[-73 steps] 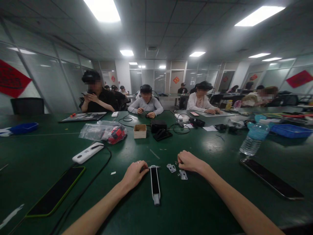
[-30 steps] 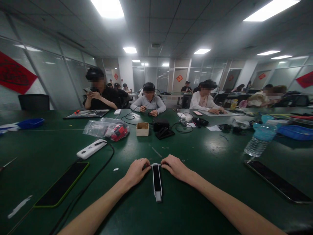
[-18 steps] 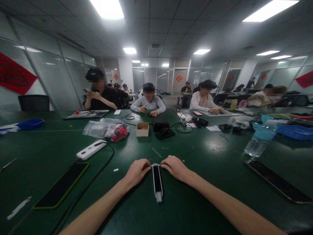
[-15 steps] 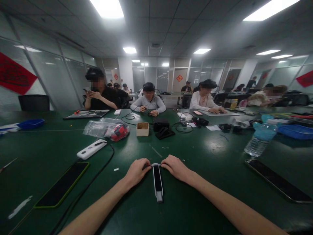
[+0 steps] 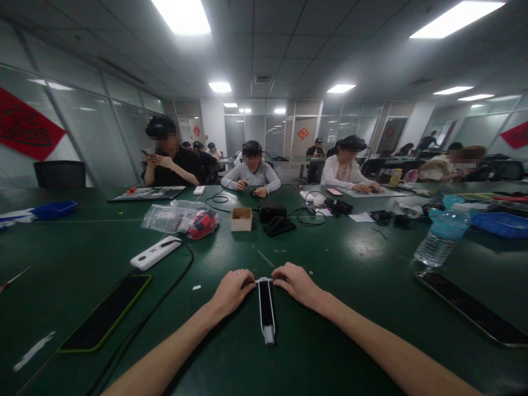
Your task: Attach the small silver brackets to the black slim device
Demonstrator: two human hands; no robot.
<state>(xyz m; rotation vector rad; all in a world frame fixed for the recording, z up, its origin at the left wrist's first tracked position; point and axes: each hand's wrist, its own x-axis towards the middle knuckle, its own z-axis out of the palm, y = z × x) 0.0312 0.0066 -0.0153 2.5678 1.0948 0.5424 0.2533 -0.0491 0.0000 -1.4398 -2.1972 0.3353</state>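
Observation:
A slim white-framed device [image 5: 266, 308] with a long black face and a pale grey block at its near end lies on the green table before me. At its far end a thin light crosspiece sticks out to both sides. My left hand [image 5: 234, 290] is closed in a pinch on the left end of that crosspiece. On the other side, my right hand [image 5: 297, 283] pinches the right end, its fingertips bent inward. Both wrists rest low, close to the tabletop. The fingers hide the very tips of the crosspiece.
Phones lie at left [image 5: 109, 313] and right [image 5: 472, 308]. A white power strip [image 5: 155, 253] trails a black cable. Beyond are a plastic bag [image 5: 181, 218], a small open box [image 5: 241, 220] and a black case [image 5: 272, 211]. A water bottle [image 5: 443, 236] stands right. Several people sit opposite.
Both hands keep their pinch on the device. The whole view has shifted very slightly; otherwise little differs.

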